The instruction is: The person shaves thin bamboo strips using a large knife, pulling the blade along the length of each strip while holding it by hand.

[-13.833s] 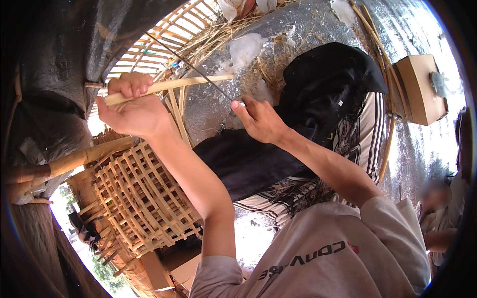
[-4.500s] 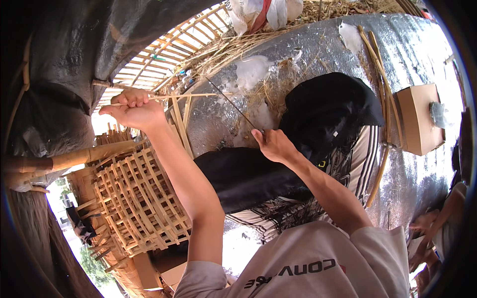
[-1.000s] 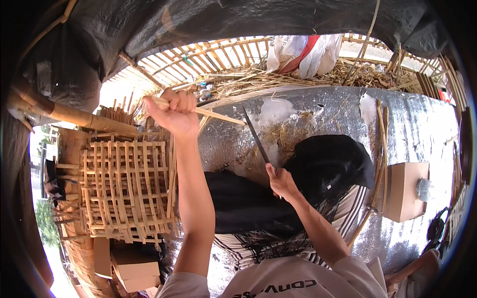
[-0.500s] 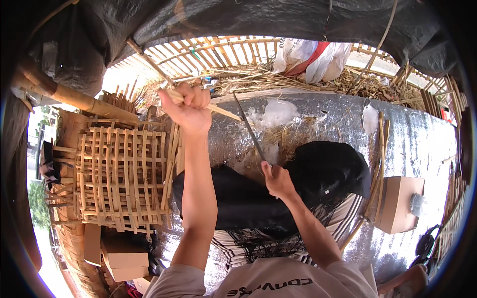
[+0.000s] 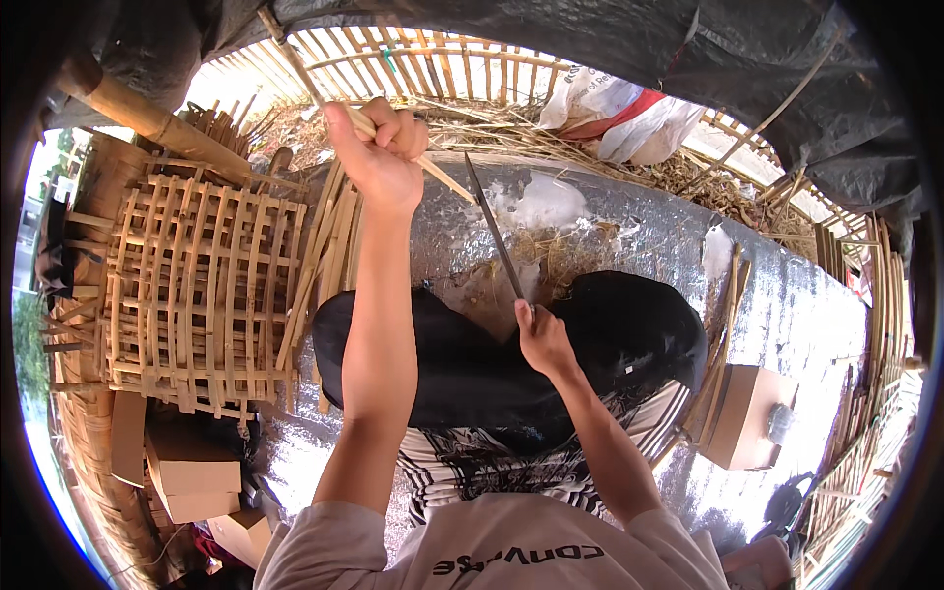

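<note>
Head view. The left hand (image 5: 379,147) is raised at arm's length, its grip closed in a fist around a thin bamboo strip (image 5: 324,93) that runs on a slant from the upper left, through the fist, and out toward the lower right. The right hand (image 5: 543,339) is held lower, over the lap, its grip wrapped around the handle of a long dark knife (image 5: 492,231); the blade is pointed up and to the left, its tip near the free end of the strip, though whether the two touch cannot be told. A black cloth (image 5: 629,334) is spread across the lap beneath both forearms, over a striped patterned fabric (image 5: 472,462). A silver reflective sheet (image 5: 787,305) is laid on the ground ahead, with dry straw (image 5: 551,256) scattered on it. A woven bamboo lattice basket (image 5: 197,295) is seen to the left, with loose bamboo strips leaned against its right side. Cardboard boxes (image 5: 187,472) are stacked at lower left, and a further cardboard box (image 5: 747,413) is set at the right. A white sack (image 5: 619,113) is lodged against a bamboo fence (image 5: 442,64) at the top.
</note>
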Demonstrator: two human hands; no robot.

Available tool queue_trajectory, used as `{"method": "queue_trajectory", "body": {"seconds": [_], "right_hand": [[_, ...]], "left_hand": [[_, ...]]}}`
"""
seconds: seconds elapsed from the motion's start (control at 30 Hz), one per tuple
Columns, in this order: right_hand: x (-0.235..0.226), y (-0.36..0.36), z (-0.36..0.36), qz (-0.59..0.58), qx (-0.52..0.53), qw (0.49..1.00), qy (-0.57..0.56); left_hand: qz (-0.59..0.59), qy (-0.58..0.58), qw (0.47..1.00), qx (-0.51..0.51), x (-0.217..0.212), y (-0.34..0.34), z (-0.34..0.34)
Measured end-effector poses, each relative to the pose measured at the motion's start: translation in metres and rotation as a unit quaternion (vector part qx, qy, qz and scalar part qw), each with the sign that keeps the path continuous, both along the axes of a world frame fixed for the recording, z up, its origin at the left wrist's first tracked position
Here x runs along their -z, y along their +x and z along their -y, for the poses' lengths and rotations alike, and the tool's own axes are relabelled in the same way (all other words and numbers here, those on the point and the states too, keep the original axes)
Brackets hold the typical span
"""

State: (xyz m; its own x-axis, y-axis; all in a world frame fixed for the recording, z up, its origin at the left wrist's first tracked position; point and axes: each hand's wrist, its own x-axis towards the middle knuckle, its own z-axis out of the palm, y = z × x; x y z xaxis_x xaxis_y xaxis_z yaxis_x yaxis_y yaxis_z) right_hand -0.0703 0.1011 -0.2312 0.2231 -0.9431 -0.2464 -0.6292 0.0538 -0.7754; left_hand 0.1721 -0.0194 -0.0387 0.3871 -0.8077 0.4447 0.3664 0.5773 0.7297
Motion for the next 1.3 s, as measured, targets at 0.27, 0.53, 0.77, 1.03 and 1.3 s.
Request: {"method": "queue_trajectory", "body": {"seconds": [0.27, 0.53, 0.77, 1.03, 1.3], "right_hand": [[0.000, -0.007, -0.016, -0.131, -0.047, 0.988, -0.060], [-0.001, 0.005, -0.013, -0.121, 0.039, 0.986, 0.106], [0.008, 0.013, -0.012, -0.027, -0.031, 0.999, 0.022], [-0.021, 0.005, -0.007, -0.033, 0.012, 0.997, 0.067], [-0.014, 0.029, -0.017, 0.029, 0.047, 0.998, -0.020]], "left_hand": [[-0.078, -0.007, 0.996, -0.032, 0.006, 0.025, -0.007], [-0.057, -0.016, 0.998, -0.016, 0.006, 0.031, -0.009], [-0.045, -0.011, 0.996, -0.075, 0.004, 0.015, -0.003], [0.000, -0.018, 0.998, 0.061, -0.003, -0.014, 0.013], [0.088, -0.066, 0.994, 0.015, -0.001, -0.016, 0.007]]}}
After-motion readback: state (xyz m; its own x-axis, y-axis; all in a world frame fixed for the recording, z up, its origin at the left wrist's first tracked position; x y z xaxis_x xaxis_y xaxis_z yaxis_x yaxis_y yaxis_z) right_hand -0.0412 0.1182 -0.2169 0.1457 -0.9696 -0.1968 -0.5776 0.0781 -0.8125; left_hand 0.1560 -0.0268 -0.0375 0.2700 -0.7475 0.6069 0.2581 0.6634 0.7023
